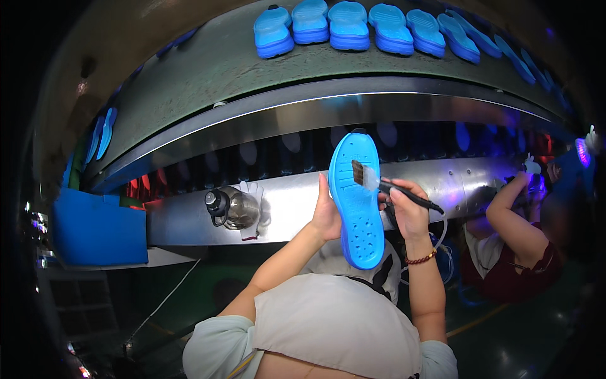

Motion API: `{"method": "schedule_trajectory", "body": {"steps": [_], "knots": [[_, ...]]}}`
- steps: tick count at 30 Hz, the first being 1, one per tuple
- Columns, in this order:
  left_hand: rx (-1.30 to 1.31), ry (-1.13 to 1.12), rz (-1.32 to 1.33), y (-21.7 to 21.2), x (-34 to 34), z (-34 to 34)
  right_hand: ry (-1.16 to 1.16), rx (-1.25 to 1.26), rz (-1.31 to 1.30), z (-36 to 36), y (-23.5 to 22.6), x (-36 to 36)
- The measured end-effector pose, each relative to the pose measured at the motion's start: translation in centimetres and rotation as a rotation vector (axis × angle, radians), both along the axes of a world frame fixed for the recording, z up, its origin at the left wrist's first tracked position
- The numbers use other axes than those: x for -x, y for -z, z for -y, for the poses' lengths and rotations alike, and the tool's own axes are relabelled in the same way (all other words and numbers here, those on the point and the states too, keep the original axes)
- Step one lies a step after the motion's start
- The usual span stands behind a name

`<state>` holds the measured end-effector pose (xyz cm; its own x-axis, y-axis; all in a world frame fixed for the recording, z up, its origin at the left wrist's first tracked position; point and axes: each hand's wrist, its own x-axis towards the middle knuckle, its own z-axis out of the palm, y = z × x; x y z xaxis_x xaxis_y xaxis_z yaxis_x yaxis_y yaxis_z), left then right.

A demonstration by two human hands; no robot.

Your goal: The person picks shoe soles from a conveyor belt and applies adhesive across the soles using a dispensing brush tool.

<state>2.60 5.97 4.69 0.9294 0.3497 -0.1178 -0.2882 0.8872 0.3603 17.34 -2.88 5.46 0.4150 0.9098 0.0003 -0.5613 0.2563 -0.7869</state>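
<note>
A bright blue shoe sole is held up lengthwise in front of me, its holed, grooved face toward me. My left hand grips its left edge, the thumb along the side and the other fingers hidden behind. In my right hand is a brush with a black handle, a whitish ferrule area and brown bristles. The bristles lie over the upper middle of the sole and appear to touch it. Fingers of my right hand are close to the sole's right edge.
Beyond a metal rail, several blue soles stand in a row on a green conveyor belt. A dark-lidded bottle and a white glove are on the metal ledge. A blue box stands left; another person sits right.
</note>
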Motion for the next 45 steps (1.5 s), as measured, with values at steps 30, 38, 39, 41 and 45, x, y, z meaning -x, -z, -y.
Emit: {"method": "schedule_trajectory", "body": {"steps": [30, 38, 39, 41, 45], "knots": [[-0.042, -0.19, -0.28, 3.1, 2.0, -2.9, -0.284, 0.172, 1.014, 2.0, -2.0, 1.6], [0.046, 0.002, -0.125, 0.1, -0.2, 0.3, -0.057, 0.109, 0.698, -1.4, -4.3, 0.2], [0.142, -0.07, -0.181, -0.7, -0.4, 0.4, -0.171, 0.09, 0.748, -0.7, -4.6, 0.5], [0.077, -0.113, -0.19, -0.6, -0.1, 0.3, -0.311, 0.044, 0.773, 0.3, -5.4, 0.5], [-0.006, -0.053, -0.204, -1.9, -0.2, 0.2, -0.066, 0.16, 0.549, -0.9, -5.6, -1.2]]}}
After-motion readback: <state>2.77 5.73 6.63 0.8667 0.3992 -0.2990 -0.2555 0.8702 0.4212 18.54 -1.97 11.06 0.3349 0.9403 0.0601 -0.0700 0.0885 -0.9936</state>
